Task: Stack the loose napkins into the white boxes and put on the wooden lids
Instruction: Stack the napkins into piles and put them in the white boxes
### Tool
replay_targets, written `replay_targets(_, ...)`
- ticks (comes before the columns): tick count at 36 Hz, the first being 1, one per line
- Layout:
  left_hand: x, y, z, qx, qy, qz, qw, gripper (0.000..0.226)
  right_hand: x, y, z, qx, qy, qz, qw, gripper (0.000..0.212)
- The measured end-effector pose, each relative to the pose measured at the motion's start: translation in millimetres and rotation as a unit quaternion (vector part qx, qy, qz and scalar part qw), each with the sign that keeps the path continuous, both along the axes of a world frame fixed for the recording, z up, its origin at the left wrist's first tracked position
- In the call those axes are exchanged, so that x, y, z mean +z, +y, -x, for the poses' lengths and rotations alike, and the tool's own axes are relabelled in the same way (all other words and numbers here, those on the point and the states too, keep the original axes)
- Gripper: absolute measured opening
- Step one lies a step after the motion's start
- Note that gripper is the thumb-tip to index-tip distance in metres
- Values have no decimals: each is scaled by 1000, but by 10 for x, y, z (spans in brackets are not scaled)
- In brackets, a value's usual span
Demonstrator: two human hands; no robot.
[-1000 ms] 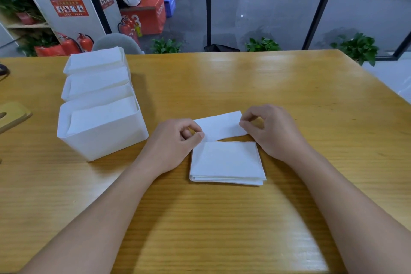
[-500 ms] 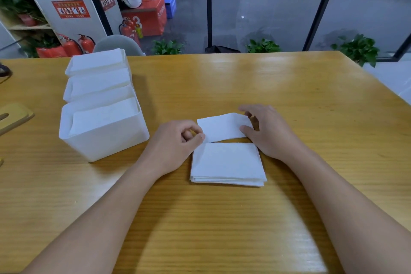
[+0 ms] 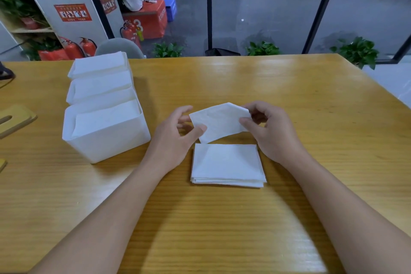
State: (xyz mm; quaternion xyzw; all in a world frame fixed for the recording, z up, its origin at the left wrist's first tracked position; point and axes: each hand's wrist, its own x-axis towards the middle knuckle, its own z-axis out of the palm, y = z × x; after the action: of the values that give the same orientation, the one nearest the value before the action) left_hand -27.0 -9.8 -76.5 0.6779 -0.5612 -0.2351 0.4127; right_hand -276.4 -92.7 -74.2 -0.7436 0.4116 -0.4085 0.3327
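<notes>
Where both hands pinch napkin (image 3: 219, 121), left fingers (image 3: 184, 110) partly behind it, wooden lid (image 3: 13, 119) cut off

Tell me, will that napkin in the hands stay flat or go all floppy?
Probably floppy: the napkin already bends and puckers between the left hand and right hand. It looks thin, so likely very light and easy to tear or crumple.
</notes>
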Motion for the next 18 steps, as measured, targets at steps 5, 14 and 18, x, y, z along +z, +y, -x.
replay_targets(5, 53, 47, 55, -43, 121, 65, 990, 16, 40, 86, -23, 32, -69, -11, 997, 13)
replay_targets(14, 85, 156, 54, -70, 149, 104, 981, 22, 126, 254, 85, 33, -141, -96, 985, 17)
replay_targets(18, 58, 309, 88, -97, 129, 50, 986, 26, 92, 378, 200, 28, -115, -114, 986, 24)
